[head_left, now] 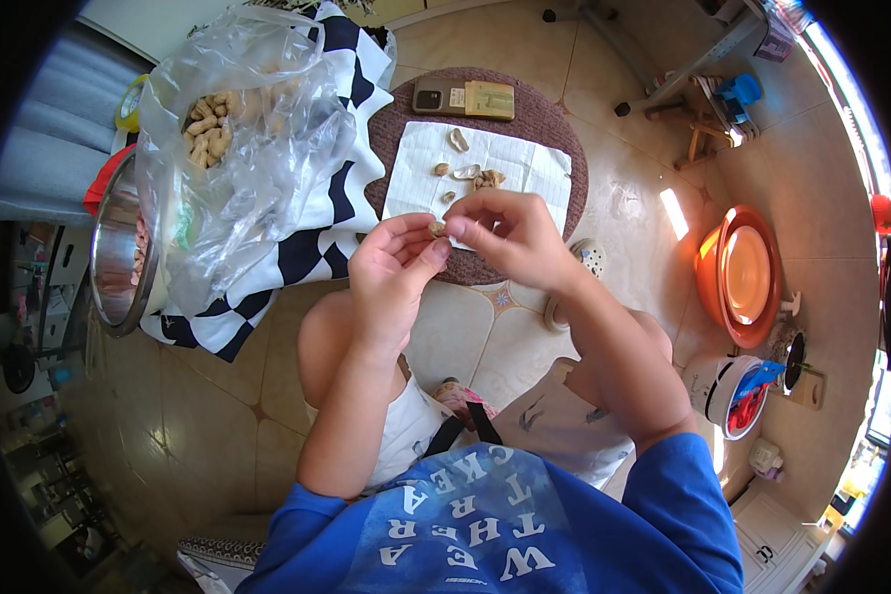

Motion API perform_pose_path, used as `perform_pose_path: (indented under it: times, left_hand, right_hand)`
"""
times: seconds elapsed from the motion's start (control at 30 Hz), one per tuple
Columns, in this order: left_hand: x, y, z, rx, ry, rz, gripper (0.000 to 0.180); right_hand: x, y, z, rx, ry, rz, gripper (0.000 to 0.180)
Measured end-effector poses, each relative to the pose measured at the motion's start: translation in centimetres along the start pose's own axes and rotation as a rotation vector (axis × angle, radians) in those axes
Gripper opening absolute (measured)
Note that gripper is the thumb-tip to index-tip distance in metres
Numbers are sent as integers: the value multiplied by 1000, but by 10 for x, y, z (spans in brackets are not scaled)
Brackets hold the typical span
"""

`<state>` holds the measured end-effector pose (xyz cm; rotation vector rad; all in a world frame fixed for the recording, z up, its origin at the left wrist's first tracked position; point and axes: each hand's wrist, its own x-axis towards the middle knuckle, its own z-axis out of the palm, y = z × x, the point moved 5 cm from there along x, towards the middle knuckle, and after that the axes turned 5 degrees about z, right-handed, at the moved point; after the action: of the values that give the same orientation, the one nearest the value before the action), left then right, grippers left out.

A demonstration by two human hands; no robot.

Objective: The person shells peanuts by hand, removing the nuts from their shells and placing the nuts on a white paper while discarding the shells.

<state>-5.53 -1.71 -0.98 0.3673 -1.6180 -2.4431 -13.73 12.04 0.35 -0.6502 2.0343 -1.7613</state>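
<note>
Between my two hands, above the near edge of a round brown stool, is a small peanut. My left hand pinches it between thumb and fingers. From the other side, the closed thumb and forefinger of my right hand meet it at the tips. Below lies a white paper sheet with empty peanut shells and a small heap of shell pieces. To the left, a clear plastic bag holds many unshelled peanuts. Pinkish shelled kernels show in a metal bowl.
A phone rests on the stool's far side. A black-and-white checkered cloth lies under the bag. On the right floor stand orange basins and a white bucket; a small wooden stool is farther back.
</note>
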Motion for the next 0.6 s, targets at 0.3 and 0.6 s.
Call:
perform_pose_path:
  times: [0.3,0.6]
  left_hand:
    - [0,-1,2,94,33,18,21]
    - [1,-1,2,106,20,-19,22]
  right_hand:
    - [-8,-14,-1,-82,21,-37,13]
    - [-17,-23,0,-209,72,-250,14]
